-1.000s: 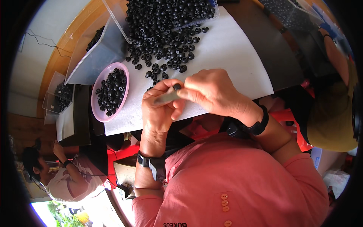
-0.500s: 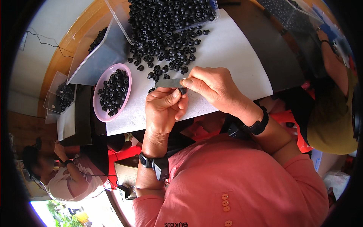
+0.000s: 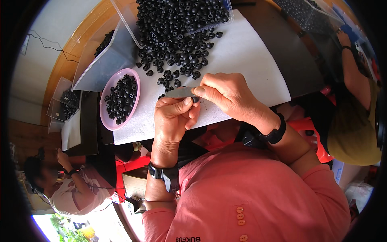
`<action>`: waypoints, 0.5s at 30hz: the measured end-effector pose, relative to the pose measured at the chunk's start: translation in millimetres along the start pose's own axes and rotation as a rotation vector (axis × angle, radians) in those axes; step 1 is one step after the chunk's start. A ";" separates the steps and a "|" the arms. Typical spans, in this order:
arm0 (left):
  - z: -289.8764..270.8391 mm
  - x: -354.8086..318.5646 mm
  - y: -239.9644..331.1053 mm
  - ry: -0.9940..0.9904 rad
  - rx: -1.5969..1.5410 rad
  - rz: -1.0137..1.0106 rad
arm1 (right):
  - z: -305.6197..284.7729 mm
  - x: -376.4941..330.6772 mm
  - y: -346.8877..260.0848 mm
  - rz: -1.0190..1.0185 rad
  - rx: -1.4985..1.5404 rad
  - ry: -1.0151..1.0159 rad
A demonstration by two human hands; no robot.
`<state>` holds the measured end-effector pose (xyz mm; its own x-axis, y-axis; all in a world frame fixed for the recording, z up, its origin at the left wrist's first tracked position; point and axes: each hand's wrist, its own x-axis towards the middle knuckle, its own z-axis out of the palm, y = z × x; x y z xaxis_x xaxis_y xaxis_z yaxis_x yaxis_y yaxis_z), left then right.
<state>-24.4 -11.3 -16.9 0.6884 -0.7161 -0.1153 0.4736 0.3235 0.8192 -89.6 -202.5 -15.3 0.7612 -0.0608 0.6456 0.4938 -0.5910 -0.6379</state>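
Head view: your left hand (image 3: 174, 117) pinches a flat grey strip (image 3: 180, 93) over the white sheet (image 3: 246, 60) on the bench. Your right hand (image 3: 225, 94) has its fingers pressed on a black bead (image 3: 195, 99) at the strip's end. A pink bowl (image 3: 105, 119) of beads sits to the left.

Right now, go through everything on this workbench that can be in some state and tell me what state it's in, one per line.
Grey strip: pinched between both hands above the white sheet.
Left hand: fingers closed on the strip.
Right hand: fingertips pinching a small black piece at the strip's end.
Pink bowl: partly filled with black pieces.
Clear tray: black pieces spilling out onto the sheet.
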 end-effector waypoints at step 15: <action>5.1 2.5 1.8 0.075 -0.048 0.055 | -0.4 0.1 -0.9 -0.128 0.008 -0.044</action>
<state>-24.7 -15.7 -12.8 0.7526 -0.6485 -0.1145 0.4587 0.3915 0.7977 -90.1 -202.3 -14.4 0.7096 0.0497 0.7029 0.5908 -0.5855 -0.5551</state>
